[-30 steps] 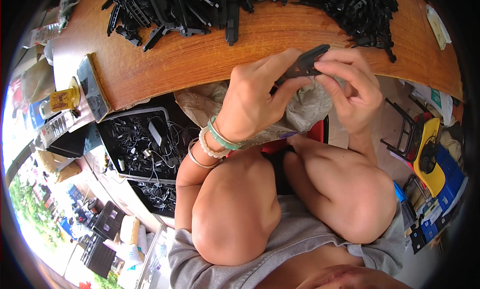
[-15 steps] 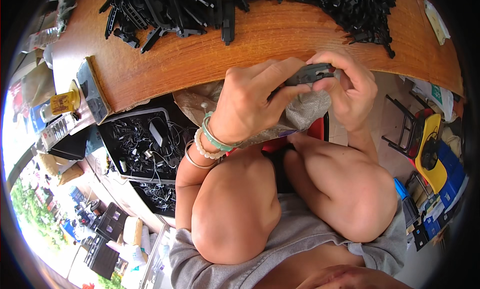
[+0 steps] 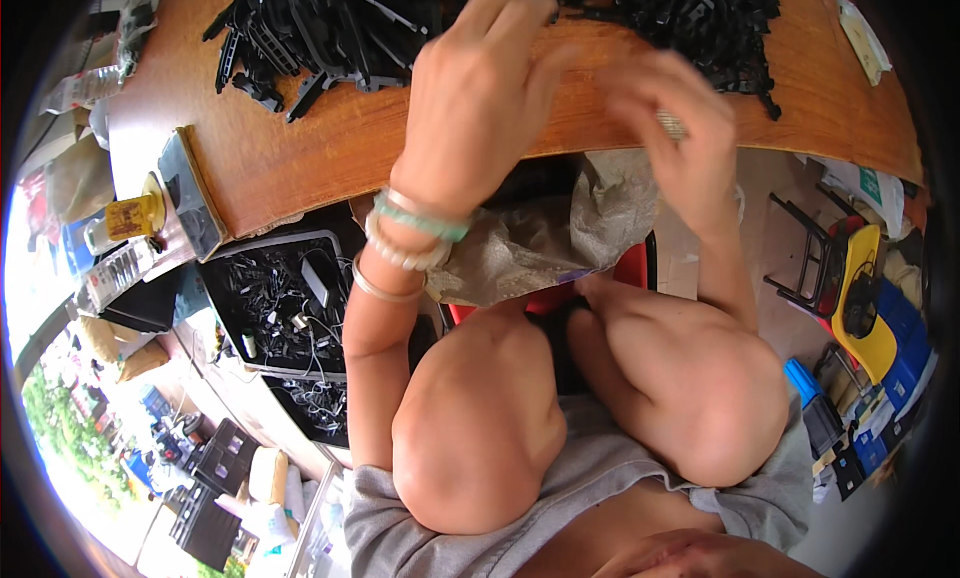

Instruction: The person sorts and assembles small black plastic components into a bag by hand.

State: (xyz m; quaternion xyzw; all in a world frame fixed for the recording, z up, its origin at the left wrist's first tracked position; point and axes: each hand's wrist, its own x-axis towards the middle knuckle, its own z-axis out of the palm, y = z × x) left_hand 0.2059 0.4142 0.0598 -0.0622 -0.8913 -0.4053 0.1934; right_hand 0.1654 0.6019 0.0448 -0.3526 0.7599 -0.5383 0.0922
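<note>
My left hand, with several bracelets on its wrist, is raised over the tabletop beside the left heap of black plastic parts. Its fingers are stretched out and the thumb stands apart, slightly blurred; I make out nothing held in it. Over the table's near edge is my right hand, its fingers bent and smeared by motion. A small pale ribbed patch shows among them, too unclear to name. The right heap of black plastic parts lies beyond this hand.
The brown wooden table curves across the front. A woven sack hangs below its edge, above my knees. Black trays of small parts and cables stand at left. A yellow stool is on the right.
The dark plastic piece both hands held is no longer visible in them. My left hand has moved away over the table toward the left heap; my right hand has shifted slightly farther out and is blurred.
</note>
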